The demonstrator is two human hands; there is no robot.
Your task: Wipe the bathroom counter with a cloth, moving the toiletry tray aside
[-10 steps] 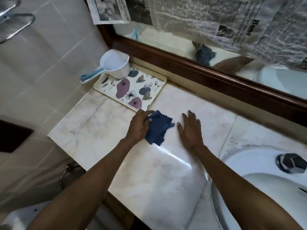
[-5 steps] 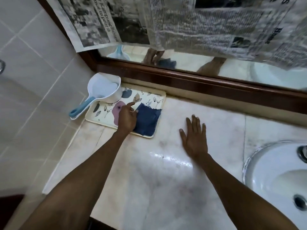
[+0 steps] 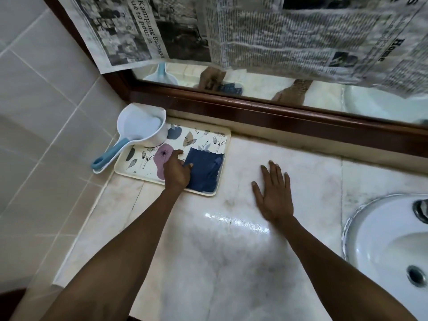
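Observation:
A cream tray with a flower print [image 3: 196, 135] lies at the back left corner of the pale marble counter [image 3: 231, 262]. On its right half lies a dark blue cloth [image 3: 206, 170], spread flat. My left hand [image 3: 176, 170] rests on the tray at the cloth's left edge, fingers pinching that edge. My right hand [image 3: 273, 193] lies flat on the counter to the right of the tray, fingers spread, holding nothing.
A white scoop with a blue handle [image 3: 139, 130] stands on the tray's far left corner. A white basin [image 3: 382, 246] with a tap [image 3: 420, 209] fills the right. The wood-framed mirror [image 3: 278, 117] with taped newspaper [image 3: 301, 35] backs the counter; a tiled wall [image 3: 46, 112] closes the left.
My left hand carried the cloth from the counter up onto the tray's right half and rests there now. The right hand stays flat on the counter. The camera moved closer.

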